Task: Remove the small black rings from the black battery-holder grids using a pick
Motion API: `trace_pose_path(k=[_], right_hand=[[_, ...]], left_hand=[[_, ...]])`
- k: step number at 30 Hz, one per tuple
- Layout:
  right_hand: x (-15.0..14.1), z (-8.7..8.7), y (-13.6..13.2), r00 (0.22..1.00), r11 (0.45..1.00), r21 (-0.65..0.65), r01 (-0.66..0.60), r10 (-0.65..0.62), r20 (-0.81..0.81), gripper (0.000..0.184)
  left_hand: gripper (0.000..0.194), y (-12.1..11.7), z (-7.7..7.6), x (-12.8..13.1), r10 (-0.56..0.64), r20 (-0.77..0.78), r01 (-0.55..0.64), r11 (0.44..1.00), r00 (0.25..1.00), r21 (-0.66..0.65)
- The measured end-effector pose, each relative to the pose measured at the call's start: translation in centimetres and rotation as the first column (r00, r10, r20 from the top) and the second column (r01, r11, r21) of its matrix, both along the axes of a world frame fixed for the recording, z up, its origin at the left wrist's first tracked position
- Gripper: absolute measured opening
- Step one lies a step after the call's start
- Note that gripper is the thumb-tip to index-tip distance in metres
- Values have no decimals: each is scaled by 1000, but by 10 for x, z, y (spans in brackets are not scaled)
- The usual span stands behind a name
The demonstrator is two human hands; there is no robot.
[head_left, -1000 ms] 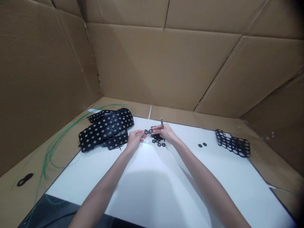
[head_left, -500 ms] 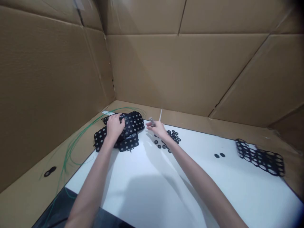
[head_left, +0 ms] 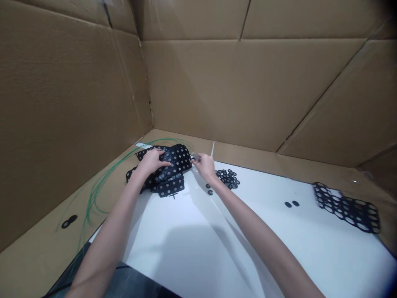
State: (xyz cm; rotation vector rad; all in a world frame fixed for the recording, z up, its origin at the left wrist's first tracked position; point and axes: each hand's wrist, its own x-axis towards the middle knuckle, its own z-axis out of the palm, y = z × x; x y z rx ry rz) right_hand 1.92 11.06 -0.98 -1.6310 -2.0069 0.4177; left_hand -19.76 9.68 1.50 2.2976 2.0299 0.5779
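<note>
Black mesh sheets under left hand, fingers spread flat; right fingers' grip unclear

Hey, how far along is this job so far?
The open black lattice at the right looks finished, and the small black rings lie in a pile. In hand: the left hand presses the folded black sheet while the right hand works at its edge. Left: apparently most of that sheet, since its grey dots remain.
</note>
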Motion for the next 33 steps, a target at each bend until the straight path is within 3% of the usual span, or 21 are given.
trace_pose_path(k=[5, 8, 12, 15, 24, 26, 28, 30, 33], right_hand=[[72, -10, -3, 970, 965, -124, 230, -217, 106, 19], [102, -13, -6, 947, 940, -154, 306, -285, 146, 24], [116, -3, -11, 930, 923, -146, 355, -333, 154, 27], [115, 11, -19, 944, 937, -133, 323, -310, 111, 25], [93, 43, -40, 962, 980, -186, 74, -120, -245, 6], [72, 42, -39, 925, 969, -245, -26, -69, -374, 4], [45, 38, -36, 861, 935, -328, -137, -52, -507, 14], [15, 32, -32, 786, 886, -410, -215, -92, -611, 26], [-23, 20, -25, 668, 844, -472, -254, -200, -717, 28]], left_hand=[[60, 3, 2, 2, 48, 51, -49, 999, 998, 23], [58, 6, 1, 3, 78, 97, -81, 996, 992, 30], [46, 7, 3, 0, 77, 175, -83, 996, 982, 23], [39, 7, 10, -3, 63, 238, -64, 998, 969, -5], [28, 3, 41, -2, -59, 442, 111, 989, 895, -93], [26, 0, 44, -1, -104, 504, 179, 978, 857, -103], [25, -5, 46, -1, -132, 557, 225, 969, 820, -101], [25, -8, 47, -3, -141, 592, 247, 964, 794, -102], [27, -12, 49, -7, -132, 620, 260, 958, 773, -119]])
